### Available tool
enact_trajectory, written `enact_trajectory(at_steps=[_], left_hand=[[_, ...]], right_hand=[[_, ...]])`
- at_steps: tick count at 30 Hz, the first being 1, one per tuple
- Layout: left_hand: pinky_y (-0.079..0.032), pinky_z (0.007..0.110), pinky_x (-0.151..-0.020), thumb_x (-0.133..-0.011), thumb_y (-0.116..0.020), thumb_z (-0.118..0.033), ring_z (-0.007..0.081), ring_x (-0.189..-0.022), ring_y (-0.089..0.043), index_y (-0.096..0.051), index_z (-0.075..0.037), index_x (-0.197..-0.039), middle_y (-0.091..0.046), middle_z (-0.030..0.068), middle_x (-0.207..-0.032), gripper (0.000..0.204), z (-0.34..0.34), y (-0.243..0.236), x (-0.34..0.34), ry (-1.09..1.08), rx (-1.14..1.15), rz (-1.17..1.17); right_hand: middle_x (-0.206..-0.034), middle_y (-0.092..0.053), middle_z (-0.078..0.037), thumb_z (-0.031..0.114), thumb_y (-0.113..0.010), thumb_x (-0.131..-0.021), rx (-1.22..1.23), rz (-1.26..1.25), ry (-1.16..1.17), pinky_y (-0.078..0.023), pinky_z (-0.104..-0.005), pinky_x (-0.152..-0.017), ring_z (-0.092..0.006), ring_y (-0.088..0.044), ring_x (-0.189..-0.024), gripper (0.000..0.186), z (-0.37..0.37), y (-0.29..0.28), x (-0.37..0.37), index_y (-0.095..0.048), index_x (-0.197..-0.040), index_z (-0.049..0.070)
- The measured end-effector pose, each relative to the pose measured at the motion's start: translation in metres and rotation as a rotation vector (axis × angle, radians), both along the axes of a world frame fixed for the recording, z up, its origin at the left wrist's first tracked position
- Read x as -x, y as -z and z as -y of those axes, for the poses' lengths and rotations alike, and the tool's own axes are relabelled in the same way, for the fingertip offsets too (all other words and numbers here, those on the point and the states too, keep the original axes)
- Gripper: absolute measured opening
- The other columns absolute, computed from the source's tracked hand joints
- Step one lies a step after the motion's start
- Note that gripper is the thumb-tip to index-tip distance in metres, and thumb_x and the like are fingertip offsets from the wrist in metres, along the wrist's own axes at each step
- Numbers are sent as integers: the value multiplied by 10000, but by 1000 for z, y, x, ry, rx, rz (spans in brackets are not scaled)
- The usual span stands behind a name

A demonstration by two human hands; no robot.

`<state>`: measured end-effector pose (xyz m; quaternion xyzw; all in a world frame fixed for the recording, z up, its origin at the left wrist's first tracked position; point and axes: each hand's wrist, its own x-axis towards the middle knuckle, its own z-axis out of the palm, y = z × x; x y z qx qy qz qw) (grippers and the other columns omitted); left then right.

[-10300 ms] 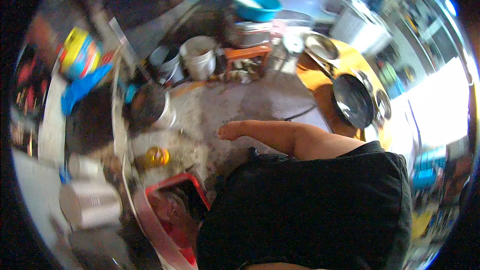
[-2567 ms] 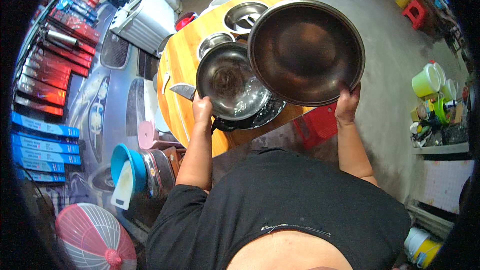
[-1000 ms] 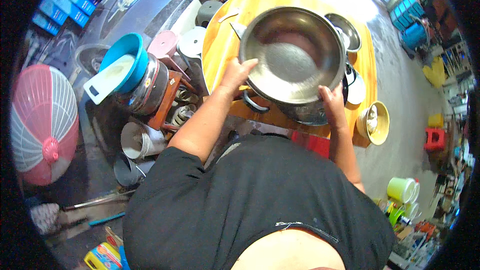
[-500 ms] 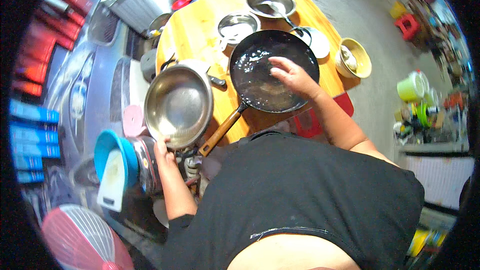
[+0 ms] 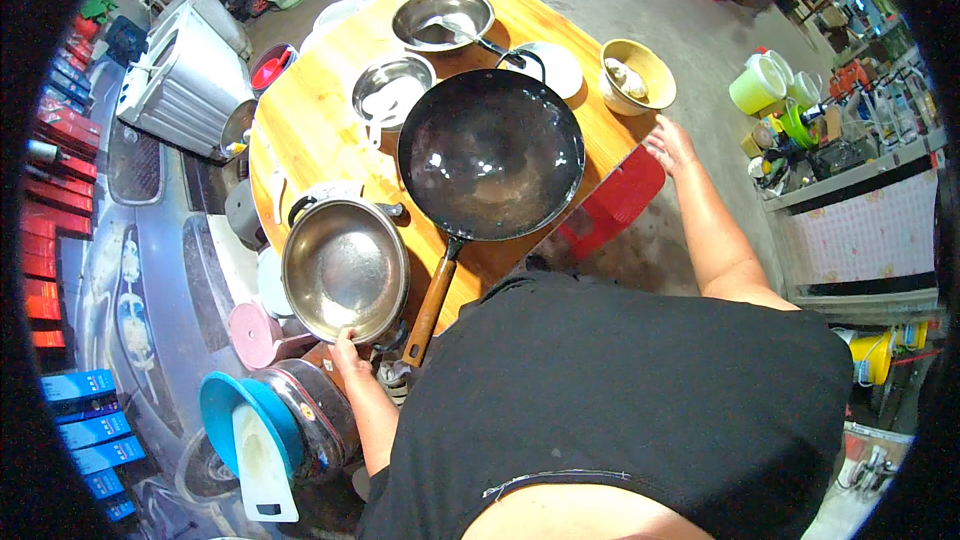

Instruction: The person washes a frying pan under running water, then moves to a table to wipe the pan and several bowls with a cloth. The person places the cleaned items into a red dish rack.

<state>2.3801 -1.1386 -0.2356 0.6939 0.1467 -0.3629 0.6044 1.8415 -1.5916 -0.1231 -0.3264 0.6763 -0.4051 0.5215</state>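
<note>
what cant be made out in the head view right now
All in the head view:
- Left hand: most fingers, hidden under the basin.
- Black handle: what it belongs to, mostly covered by the basin.
- Right hand: whether its fingertips touch the yellow bowl; they overlap in this view.
- White lump in that bowl: too small to identify.
- Red plastic piece: partly hidden by the table.

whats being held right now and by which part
The left hand holds the steel pan by its near rim; the right hand, open, holds nothing.
</note>
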Motion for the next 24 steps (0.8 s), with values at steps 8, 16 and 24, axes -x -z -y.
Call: enact_trajectory(at_steps=[8,16,24], left_hand=[[-408,348,-614,-864,-551,-488,138,-829,-583,-533,-221,-1118,-595,-32,-991,369,-22,-37,18,89,-159,79],[-415,246,-479,-907,-554,-329,113,-733,-534,-497,-113,-1254,-561,17,-906,413,-52,-52,31,-88,-346,303],[-459,337,-835,-922,-535,-203,221,-972,-586,-550,-13,-1192,-611,115,-1106,330,2,-91,6,-273,-194,917]], right_hand=[[-954,-617,-178,649,-451,-873,-239,-21,4,-414,-261,-425,-200,-576,-606,748,95,53,46,-368,-1330,64],[-686,-589,-52,282,-495,-859,-180,-18,-87,-313,-228,-360,-84,-461,-444,256,126,59,52,-568,-992,76],[-730,-643,-64,238,-570,-840,358,-329,-276,-468,-315,-611,-139,-584,-643,277,97,-13,-4,-637,-867,-30]])
